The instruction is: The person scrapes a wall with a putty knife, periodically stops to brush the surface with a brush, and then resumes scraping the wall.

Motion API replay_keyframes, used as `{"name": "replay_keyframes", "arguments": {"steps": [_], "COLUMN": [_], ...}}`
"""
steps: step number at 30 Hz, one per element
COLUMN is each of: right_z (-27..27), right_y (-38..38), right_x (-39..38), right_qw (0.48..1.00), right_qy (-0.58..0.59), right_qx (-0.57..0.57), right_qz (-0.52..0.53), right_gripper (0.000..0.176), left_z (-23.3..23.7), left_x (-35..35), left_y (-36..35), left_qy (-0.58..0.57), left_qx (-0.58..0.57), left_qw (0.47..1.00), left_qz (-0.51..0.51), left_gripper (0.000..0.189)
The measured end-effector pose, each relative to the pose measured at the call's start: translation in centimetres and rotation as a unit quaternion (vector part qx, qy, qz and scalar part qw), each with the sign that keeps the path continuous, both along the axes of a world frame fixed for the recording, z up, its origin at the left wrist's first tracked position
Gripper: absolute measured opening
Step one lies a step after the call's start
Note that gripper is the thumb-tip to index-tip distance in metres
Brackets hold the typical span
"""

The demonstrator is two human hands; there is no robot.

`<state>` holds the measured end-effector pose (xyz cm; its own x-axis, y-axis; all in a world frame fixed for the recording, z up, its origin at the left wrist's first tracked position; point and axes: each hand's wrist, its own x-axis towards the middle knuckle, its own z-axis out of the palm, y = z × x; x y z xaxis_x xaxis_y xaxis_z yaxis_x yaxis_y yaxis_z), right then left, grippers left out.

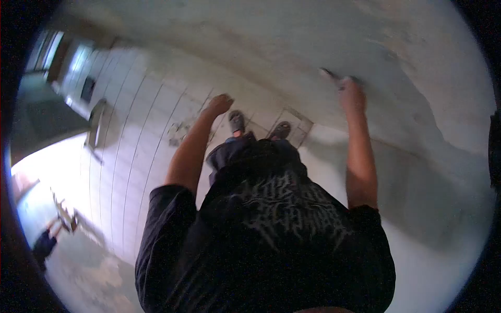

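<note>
My right hand is raised at the wall, fingers wrapped around a small hand tool with a dark end pointing left. The tool lies close to or against the wall; blur hides its exact kind. Around it the wall surface is grey-green and patchy, with a paler area farther right. My left hand hangs over the tiled floor, away from the wall, with its fingers curled. Whatever may be inside that hand is hidden.
My sandalled feet stand on pale floor tiles, near a square tile outline by the wall. A stained patch marks the floor. At lower left another person in dark clothing reaches forward. A dark panel stands at left.
</note>
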<state>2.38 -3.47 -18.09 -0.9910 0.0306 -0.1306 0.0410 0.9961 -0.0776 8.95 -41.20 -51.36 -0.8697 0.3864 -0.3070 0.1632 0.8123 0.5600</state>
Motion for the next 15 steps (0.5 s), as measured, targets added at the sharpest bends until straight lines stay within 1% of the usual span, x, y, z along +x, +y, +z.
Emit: {"name": "replay_keyframes", "arguments": {"steps": [1,2,3,4,5,6,7,8,9,10,11,13,15], "right_z": [-1.2,-0.2,-0.1,-2.9,-1.6,-2.5,-3.9,-3.9,-3.6,-3.5,-3.1,-2.3,-1.7], "right_y": [1.7,0.6,0.6,1.8,-0.2,0.3,0.4,0.5,0.6,0.5,0.1,-1.5,-1.3], "right_x": [0.3,0.2,0.5,1.0,1.7,2.7,3.2,3.4,4.2,4.5,4.2,4.4,4.6], "right_qw": [0.995,0.997,0.971,0.969,0.972,0.953,0.942,0.928,0.921,0.913,0.909,0.839,0.829], "right_qy": [0.033,-0.06,-0.07,-0.048,-0.066,-0.019,-0.019,-0.054,-0.035,-0.022,0.002,-0.039,-0.006], "right_qx": [-0.095,-0.046,-0.229,-0.241,-0.215,-0.293,-0.312,-0.33,-0.34,-0.355,-0.36,-0.468,-0.478], "right_qz": [0.014,-0.01,-0.002,0.012,-0.072,-0.066,-0.119,-0.163,-0.185,-0.203,-0.211,-0.275,-0.29], "right_gripper": [0.023,0.026,0.026,0.025,0.024,0.025,0.025,0.028,0.031,0.034,0.034,0.037,0.037], "left_z": [3.7,5.0,3.8,3.8,4.2,1.8,2.7,-1.1,0.2,1.5,2.9,8.6,3.7], "left_x": [-0.4,-0.8,-1.4,-2.3,-2.8,-2.8,-3.1,-4.0,-5.2,-6.6,-8.2,-10.9,-14.3], "left_y": [0.3,0.9,1.3,1.3,1.7,1.1,1.5,0.6,1.7,2.9,3.2,2.8,3.2], "left_qy": [0.017,0.066,0.021,0.034,-0.036,0.041,0.023,0.069,0.0,-0.088,-0.181,-0.131,-0.086], "left_qx": [-0.004,-0.031,-0.007,-0.055,-0.072,-0.032,0.009,0.088,0.093,0.137,0.173,0.176,0.278], "left_qw": [0.998,0.99,0.997,0.982,0.987,0.982,0.989,0.98,0.992,0.986,0.968,0.975,0.951], "left_qz": [-0.067,-0.124,-0.068,-0.177,-0.142,-0.181,-0.144,-0.166,-0.085,-0.025,0.038,-0.042,-0.107], "left_gripper": [0.032,0.028,0.027,0.031,0.033,0.036,0.035,0.036,0.034,0.034,0.034,0.032,0.032]}}
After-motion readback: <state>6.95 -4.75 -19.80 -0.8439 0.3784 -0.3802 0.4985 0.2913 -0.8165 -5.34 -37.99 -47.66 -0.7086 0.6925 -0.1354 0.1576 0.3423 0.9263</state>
